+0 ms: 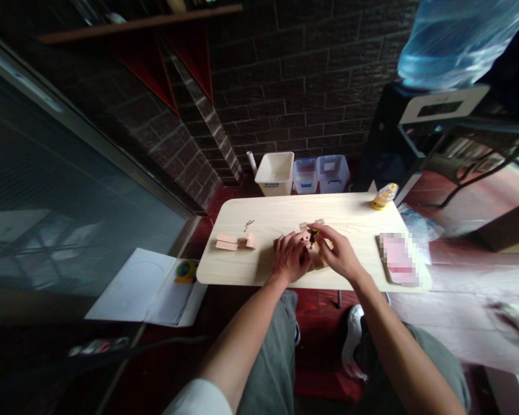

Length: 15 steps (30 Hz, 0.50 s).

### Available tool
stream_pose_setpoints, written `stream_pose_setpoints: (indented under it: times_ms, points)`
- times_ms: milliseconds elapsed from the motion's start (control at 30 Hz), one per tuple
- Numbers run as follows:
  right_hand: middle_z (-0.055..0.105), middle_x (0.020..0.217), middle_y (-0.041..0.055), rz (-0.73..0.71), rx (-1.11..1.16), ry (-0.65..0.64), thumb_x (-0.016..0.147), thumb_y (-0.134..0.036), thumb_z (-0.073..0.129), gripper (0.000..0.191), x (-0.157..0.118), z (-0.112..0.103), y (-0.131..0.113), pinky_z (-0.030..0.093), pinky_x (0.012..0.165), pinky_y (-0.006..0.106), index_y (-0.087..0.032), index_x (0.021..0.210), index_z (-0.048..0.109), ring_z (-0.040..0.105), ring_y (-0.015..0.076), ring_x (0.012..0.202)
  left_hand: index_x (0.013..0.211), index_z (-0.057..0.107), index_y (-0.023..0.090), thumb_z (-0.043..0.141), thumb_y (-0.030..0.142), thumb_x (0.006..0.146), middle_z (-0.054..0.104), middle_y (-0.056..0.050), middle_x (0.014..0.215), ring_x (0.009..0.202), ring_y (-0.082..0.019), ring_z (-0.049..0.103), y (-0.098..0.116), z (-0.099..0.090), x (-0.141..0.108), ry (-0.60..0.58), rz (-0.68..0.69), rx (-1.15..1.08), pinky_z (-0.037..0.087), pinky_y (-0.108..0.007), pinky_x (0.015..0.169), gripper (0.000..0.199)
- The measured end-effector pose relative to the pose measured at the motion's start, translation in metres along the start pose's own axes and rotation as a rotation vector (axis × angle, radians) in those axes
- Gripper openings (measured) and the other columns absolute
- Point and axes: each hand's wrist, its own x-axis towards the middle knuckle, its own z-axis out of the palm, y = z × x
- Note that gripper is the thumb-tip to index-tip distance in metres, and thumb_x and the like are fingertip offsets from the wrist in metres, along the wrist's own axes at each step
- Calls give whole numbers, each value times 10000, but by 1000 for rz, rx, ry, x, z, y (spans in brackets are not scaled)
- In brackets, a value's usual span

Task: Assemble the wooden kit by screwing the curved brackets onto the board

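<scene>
My left hand (290, 256) lies over a small wooden assembly (316, 262) on the table, its fingers curled onto the wood and hiding much of it. Pinched in the fingers of my right hand (339, 253) is a short black-and-yellow screwdriver (313, 232), held upright against the wood; its tip cannot be made out. Just beyond both hands lie two little wooden pieces, one of them a flat block (319, 221). Farther left, a separate wooden part (234, 242) rests beside a few small dark screws (248, 224).
The pale table (263, 210) carries a yellow-capped bottle (384, 196) at back right and a pink rectangular item (398, 259) at right. Behind it stand plastic bins (274, 183) and a water dispenser (387, 138). A tape measure (185, 271) sits on an opened white box (134, 285) at left.
</scene>
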Motion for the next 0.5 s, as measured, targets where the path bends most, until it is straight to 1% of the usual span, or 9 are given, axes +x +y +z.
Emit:
stream_pose_setpoints:
  times_ms: [133,300,433,500]
  points:
    - [692,1304,71,-5,1,0,1012,-280,481,350,0,0,0,496,1048,419,-276,1331,622,628,236,1214,1189,589,296,601,297,891,543,-28,1462,1430,-284,410,0,0,0,-8,-4,1,313,-549,1194,298]
    - [693,1302,62,-20,-4,2,1010,-265,480,350,0,1,3,500,1039,413,-287,1331,619,632,233,1206,1230,564,296,596,316,896,533,-27,1473,1428,-286,405,1,-1,1,-27,-12,-2,299,-543,1199,336]
    - [689,1311,67,-13,-4,-6,1011,-263,475,355,-1,1,4,508,1030,415,-281,1339,611,631,231,1207,1270,538,284,585,330,906,552,-43,1452,1419,-286,417,2,-1,2,-15,-19,-3,309,-541,1194,371]
    - [685,1317,69,-12,-7,-12,1012,-267,472,358,-1,0,3,508,1034,420,-281,1343,608,629,233,1214,1259,544,281,586,329,905,554,-44,1450,1417,-285,419,2,0,2,-13,-18,0,315,-537,1191,359]
